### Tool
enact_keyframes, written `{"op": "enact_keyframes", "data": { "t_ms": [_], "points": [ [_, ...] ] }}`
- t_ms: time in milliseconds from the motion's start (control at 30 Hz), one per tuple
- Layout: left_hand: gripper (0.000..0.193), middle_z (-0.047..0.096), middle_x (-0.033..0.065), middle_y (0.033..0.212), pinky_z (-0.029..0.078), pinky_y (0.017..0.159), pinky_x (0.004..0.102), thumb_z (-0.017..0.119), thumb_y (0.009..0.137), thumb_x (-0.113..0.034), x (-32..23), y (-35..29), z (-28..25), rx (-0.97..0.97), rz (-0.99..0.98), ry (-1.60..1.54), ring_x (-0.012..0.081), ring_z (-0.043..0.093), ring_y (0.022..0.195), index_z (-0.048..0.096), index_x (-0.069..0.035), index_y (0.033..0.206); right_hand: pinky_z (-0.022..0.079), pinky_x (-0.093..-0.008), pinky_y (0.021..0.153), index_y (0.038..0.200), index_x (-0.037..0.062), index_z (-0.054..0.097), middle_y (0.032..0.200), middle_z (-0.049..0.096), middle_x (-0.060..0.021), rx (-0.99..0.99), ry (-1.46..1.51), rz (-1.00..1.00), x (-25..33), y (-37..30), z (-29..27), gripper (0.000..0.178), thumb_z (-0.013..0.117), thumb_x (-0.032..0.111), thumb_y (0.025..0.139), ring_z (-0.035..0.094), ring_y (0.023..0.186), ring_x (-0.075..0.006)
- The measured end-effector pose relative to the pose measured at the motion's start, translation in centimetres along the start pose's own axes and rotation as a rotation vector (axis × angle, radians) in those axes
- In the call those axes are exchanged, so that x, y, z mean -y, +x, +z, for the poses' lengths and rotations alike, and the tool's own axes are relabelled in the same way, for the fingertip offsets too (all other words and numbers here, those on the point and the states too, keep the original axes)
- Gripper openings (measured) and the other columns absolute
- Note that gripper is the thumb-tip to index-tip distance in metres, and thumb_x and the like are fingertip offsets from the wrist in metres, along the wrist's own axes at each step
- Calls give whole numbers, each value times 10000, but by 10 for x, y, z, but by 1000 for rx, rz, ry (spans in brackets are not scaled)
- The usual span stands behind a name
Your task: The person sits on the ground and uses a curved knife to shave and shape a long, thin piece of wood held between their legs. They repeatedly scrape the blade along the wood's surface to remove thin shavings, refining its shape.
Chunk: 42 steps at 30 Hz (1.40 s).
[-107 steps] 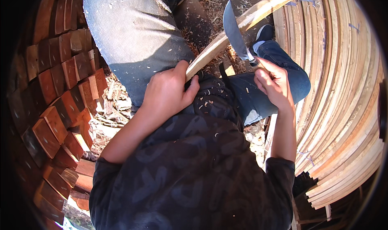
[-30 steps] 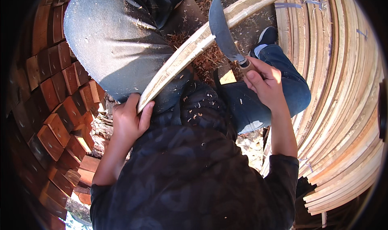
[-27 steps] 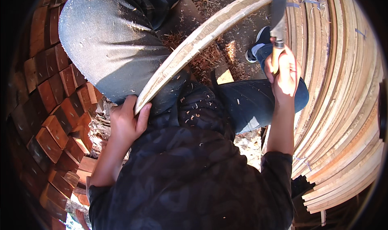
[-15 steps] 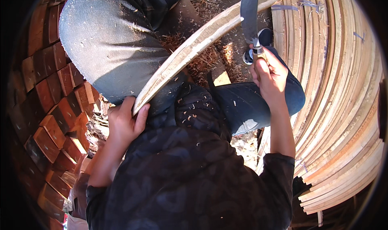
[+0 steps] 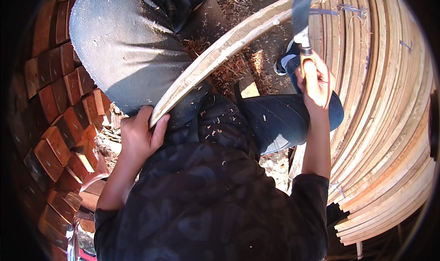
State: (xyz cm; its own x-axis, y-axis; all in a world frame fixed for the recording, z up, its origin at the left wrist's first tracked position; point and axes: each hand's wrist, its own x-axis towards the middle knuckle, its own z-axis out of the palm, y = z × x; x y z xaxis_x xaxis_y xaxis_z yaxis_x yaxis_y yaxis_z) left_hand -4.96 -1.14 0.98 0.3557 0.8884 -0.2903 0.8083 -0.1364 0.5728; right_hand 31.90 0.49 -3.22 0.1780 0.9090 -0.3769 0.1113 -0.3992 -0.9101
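A long pale wooden pole [image 5: 220,54], partly stripped along its length, slants from my lap up to the far right. My left hand [image 5: 143,131] grips its near end, thumb on one side and fingers on the other, beside my left thigh. In my right hand [image 5: 316,83] is a machete [image 5: 301,16] with a wooden handle, fingers wrapped round it. The broad blade points away from me and crosses over the far part of the pole. Whether its edge touches the wood I cannot tell.
Stacked squared timber ends [image 5: 50,155] rise along the left. A pile of long wooden strips [image 5: 366,100] fills the right side, with purple ties [image 5: 350,8] on it. Wood shavings [image 5: 220,66] litter the ground between my legs. My jeans [image 5: 123,54] carry wood dust.
My right hand has moved to the right and slightly nearer, carrying the machete farther along the pole. The left hand keeps its hold on the near end.
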Motion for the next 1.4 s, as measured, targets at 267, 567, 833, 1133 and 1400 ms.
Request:
{"op": "enact_keyframes", "data": {
  "t_ms": [267,567,833,1133,1400],
  "points": [
    [252,536,137,500,446,426,377,686,848,-215,2,-1,0,-1,-7,-9,315,587,443,550,-18,769,387,-194,522,1228,-5,599,738,596,-24,-100,418,20,-5,2,5,319,585,144,946,483,574,-56],
    [256,539,139,496,452,429,380,691,845,-222,0,0,2,-17,-15,-19,311,593,446,556,-17,772,409,-189,526,1234,-14,598,713,597,-2,-62,90,-44,0,-9,5,344,625,52,897,505,582,-40],
    [255,544,147,507,450,428,376,697,841,-217,-2,2,2,-22,-14,-22,317,592,447,554,-20,762,337,-189,461,1261,-25,565,672,534,-9,-95,128,-17,5,-15,0,353,568,136,947,458,536,-43],
    [263,549,147,511,450,431,378,710,832,-217,0,2,1,-19,-14,-13,321,597,458,552,-19,762,325,-178,469,1278,-21,547,666,548,-2,-93,227,22,-1,-13,-8,372,576,128,938,438,528,-33],
    [265,546,145,511,449,433,380,710,833,-218,1,0,1,-14,-19,-16,329,598,461,551,-18,761,349,-182,472,1273,-26,543,673,529,-2,-19,206,-9,3,-5,-4,372,571,150,947,461,537,-44]
  ]
}}
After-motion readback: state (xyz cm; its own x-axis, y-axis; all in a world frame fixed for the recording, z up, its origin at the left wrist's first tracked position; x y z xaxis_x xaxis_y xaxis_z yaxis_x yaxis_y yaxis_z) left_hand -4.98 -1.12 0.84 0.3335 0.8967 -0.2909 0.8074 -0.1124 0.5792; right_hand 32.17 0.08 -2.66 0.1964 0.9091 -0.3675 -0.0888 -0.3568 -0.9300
